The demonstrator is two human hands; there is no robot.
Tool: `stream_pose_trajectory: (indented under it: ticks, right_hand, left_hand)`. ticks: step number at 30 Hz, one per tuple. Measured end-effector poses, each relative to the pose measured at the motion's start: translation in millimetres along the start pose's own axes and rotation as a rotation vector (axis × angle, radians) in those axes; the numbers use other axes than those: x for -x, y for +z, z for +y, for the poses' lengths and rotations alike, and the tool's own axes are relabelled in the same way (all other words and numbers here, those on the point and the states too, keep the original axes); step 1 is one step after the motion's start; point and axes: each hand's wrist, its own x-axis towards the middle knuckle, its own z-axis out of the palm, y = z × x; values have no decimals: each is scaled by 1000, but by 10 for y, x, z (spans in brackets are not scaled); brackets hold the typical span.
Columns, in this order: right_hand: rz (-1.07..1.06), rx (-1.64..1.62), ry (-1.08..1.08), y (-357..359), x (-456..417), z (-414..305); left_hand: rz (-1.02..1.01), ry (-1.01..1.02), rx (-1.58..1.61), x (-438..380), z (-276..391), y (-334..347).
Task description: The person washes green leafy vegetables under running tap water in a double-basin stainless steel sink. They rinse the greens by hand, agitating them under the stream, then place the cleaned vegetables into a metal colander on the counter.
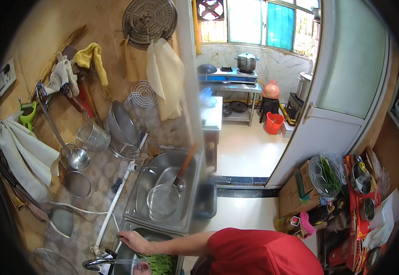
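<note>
Both bare hands are over the lower steel sink basin. My right hand, its arm in a red sleeve, is over the basin's upper left part beside a thin white hose; its fingers are curled, and a small dark bit shows at the fingertips. I cannot tell if it grips anything. My left hand is partly cut off by the bottom edge, beside leafy greens in the basin. Water runs from the curved chrome faucet toward it. Whether this hand holds something is hidden.
The upper basin holds a wooden-handled mesh strainer. A white pipe runs along the wall, where ladles, a colander and cloths hang. Right stand a cardboard box and a basket with green stalks. A doorway shows a stove.
</note>
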Motion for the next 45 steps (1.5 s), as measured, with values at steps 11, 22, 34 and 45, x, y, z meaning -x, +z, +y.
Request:
stream_pose_trajectory:
  ticks: [11, 22, 34, 45]
  right_hand:
    - [153, -19, 7, -440, -314, -410]
    - [671, -450, 18, -3034, -285, -1098]
    - [1439, 1269, 791, -8608, 4199, -741]
    - [639, 1453, 1535, -10751, 6636, 88]
  left_hand:
    - [-51, 2, -173, 19, 79, 146]
    - [-94, -11, -439, -6, -742, 1218]
    - [-58, 102, -577, -100, -1988, 2538]
    - [18, 438, -318, 278, -1112, 1826]
